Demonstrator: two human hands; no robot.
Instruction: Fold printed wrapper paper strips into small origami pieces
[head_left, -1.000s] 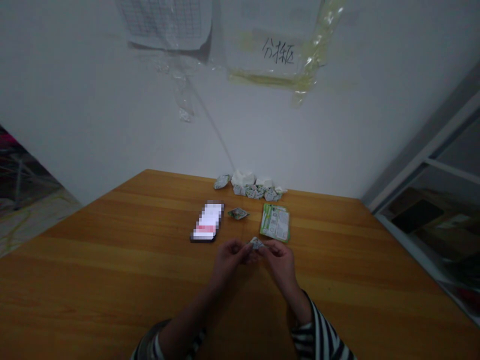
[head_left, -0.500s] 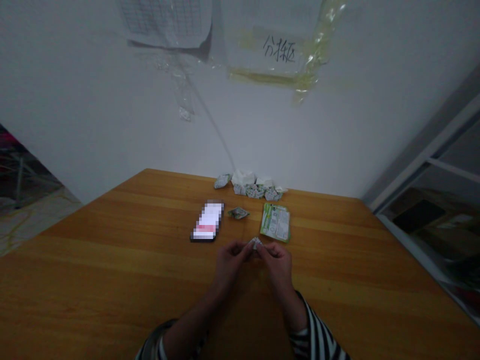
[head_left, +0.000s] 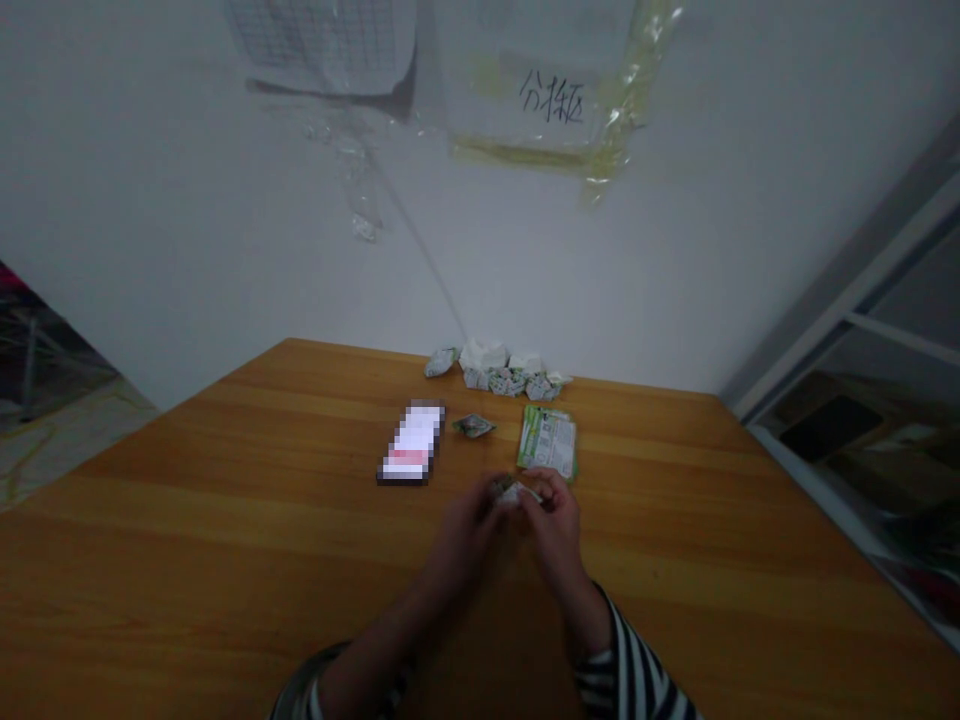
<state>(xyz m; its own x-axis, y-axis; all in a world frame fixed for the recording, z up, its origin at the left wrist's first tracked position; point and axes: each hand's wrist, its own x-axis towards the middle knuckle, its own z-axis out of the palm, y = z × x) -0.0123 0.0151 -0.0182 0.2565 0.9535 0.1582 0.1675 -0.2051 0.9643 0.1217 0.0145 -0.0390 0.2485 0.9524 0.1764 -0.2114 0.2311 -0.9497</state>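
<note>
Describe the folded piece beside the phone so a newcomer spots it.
On the wooden table, find the lit phone. Between it and the green-and-white stack lies the small folded piece. Pointed at both ends, it sits alone, apart from the held piece and the row of pieces behind.

Illumination dim and cool on the wall (head_left: 487,260), falling darker within the shelving (head_left: 900,343) at right; source not determinable. Glints noted on the tape (head_left: 619,125); phone screen (head_left: 412,440) bright but pixelated. Left hand (head_left: 461,530) blurred, poorly defined; wide-angle stretching evident toward edges.
</note>
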